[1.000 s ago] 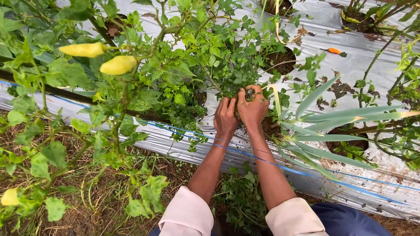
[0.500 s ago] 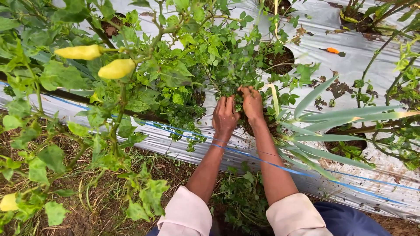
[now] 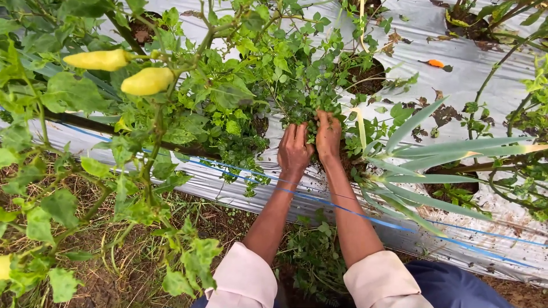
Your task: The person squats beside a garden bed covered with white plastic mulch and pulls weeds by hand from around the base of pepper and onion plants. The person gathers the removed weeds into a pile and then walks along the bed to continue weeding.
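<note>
Two pale yellow elongated peppers (image 3: 123, 71) hang at far left. At centre, the left hand (image 3: 294, 149) and right hand (image 3: 328, 137), fingers curled shut, grip the small-leaved green weed clump (image 3: 302, 85) low at its base, where it rises through a hole in the silver plastic mulch sheet (image 3: 456, 74). Its stems look thin, soft, easily snapped; best held near the soil.

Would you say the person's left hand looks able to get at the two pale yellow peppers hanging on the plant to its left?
Probably yes: the left hand is among small-leaved weeds, and the yellow peppers hang exposed, with only soft foliage between.
</note>
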